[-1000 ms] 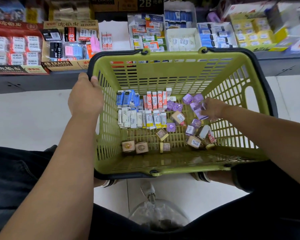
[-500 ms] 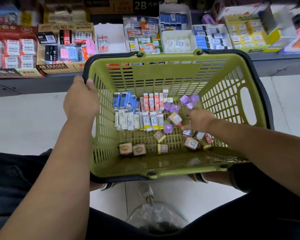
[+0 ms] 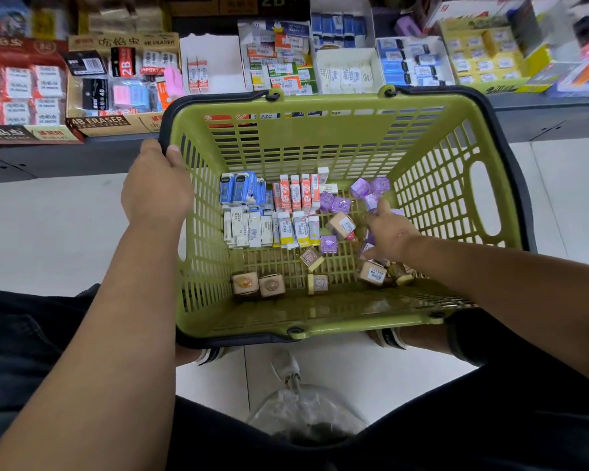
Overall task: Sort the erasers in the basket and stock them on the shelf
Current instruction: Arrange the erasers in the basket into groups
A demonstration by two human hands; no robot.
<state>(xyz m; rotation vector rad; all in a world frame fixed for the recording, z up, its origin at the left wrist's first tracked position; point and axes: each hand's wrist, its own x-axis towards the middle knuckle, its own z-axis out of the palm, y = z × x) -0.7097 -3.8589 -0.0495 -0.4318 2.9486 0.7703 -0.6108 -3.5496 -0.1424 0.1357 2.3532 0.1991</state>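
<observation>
A green basket with a black rim sits in front of me. My left hand grips its left rim. Inside lie rows of blue erasers, orange-and-white erasers and white erasers. Purple cube erasers are scattered at the right, tan cube erasers lie near the front. My right hand reaches among the purple and tan cubes, fingers pointing down and forward; whether it holds one is hidden. The shelf stands behind the basket.
Display boxes line the shelf: a 4B ERASER box, a white box with two orange erasers, a white eraser box, a blue eraser box, a yellow box. A clear plastic bag lies on the floor below.
My right hand drew back from the far-right purple cubes toward the basket's middle right, then stayed there among the cubes. My left hand kept its grip on the rim.
</observation>
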